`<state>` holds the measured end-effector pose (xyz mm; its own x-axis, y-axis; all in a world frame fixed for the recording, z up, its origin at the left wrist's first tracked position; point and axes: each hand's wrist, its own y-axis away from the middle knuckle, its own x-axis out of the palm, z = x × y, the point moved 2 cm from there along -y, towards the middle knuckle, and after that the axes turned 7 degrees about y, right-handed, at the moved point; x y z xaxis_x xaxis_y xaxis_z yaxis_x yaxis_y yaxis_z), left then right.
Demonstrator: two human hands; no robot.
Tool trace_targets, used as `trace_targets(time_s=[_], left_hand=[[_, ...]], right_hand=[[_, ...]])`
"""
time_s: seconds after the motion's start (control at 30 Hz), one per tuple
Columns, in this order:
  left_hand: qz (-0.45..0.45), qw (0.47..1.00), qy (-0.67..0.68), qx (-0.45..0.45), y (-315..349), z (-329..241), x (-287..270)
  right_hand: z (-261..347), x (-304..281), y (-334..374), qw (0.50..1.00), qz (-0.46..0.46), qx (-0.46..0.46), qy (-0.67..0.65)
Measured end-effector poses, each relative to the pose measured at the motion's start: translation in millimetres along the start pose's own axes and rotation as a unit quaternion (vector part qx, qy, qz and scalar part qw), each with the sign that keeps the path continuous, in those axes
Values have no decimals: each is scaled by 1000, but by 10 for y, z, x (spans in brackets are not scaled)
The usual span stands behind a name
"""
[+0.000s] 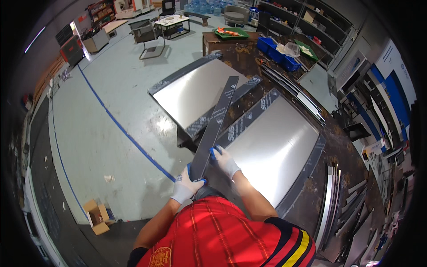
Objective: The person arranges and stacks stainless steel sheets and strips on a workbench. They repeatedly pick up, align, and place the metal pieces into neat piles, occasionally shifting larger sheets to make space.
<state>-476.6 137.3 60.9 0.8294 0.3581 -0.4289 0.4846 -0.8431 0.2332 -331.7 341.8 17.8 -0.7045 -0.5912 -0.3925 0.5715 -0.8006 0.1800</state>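
A long, narrow metal strip (215,120) with dark protective film slants away from me over the gap between two sheet-metal panels. My left hand (184,184), in a white glove with blue fingertips, is closed around its near end. Farther up its right edge, my right hand (225,163), gloved the same way, grips it with bent fingers. Beneath the strip's far part lies the left panel (195,89), bare and shiny in the middle with dark film along its borders. The right panel (273,142), similar and larger, lies beside my right hand and forearm.
Thin metal strips (296,93) lie along the far right of the dark worktable (340,142); more metal strips (330,196) are stacked nearer. Blue bins (278,54) and a green tray (231,34) stand beyond. An open cardboard box (98,218) sits on the floor at left.
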Motion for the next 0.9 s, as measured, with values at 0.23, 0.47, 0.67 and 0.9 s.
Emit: trace_targets(time_s=[0.23, 0.47, 0.67, 0.9], left_hand=[[12, 984, -156, 88, -2168, 124, -920], [82, 963, -237, 97, -4322, 376, -1207], [90, 915, -364, 148, -5403, 614, -994], [113, 912, -370, 138, -5699, 511, -996]], right_hand=[[138, -12, -865, 942, -195, 11, 272], [221, 363, -835, 875, -230, 12, 426], [388, 426, -905, 859, -272, 97, 423], [489, 620, -1109, 827, -325, 205, 410]])
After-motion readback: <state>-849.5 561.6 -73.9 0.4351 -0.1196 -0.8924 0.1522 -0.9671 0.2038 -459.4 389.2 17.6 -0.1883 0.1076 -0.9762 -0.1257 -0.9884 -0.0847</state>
